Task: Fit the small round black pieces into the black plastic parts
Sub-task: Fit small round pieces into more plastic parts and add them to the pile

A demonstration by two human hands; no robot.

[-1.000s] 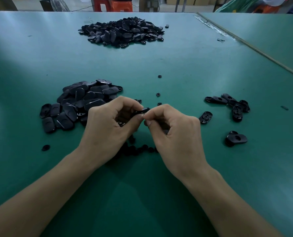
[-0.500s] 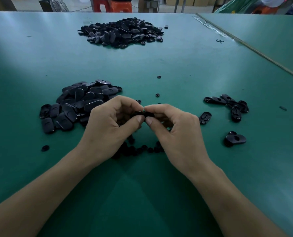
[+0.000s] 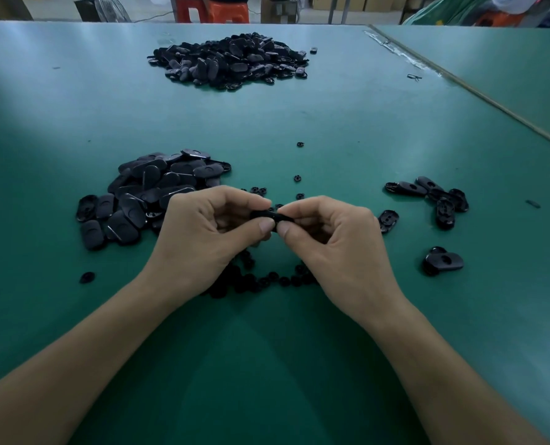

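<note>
Head view: left grip (image 3: 203, 242) and right grip (image 3: 341, 248) pinch the black plastic part (image 3: 262, 216), long axis left-right.

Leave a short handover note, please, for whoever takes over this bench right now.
Hands: the left hand and the right hand both pinch one black plastic part above the green table. The fingertips hide whether its round piece is seated.
Things: the small round pieces lie loose under the hands. The near pile of parts sits beside the left hand, the far pile at the table's far end.
Done: the side group on the right is probably the finished parts.
Left: finish the held part, then work through the near pile.
</note>
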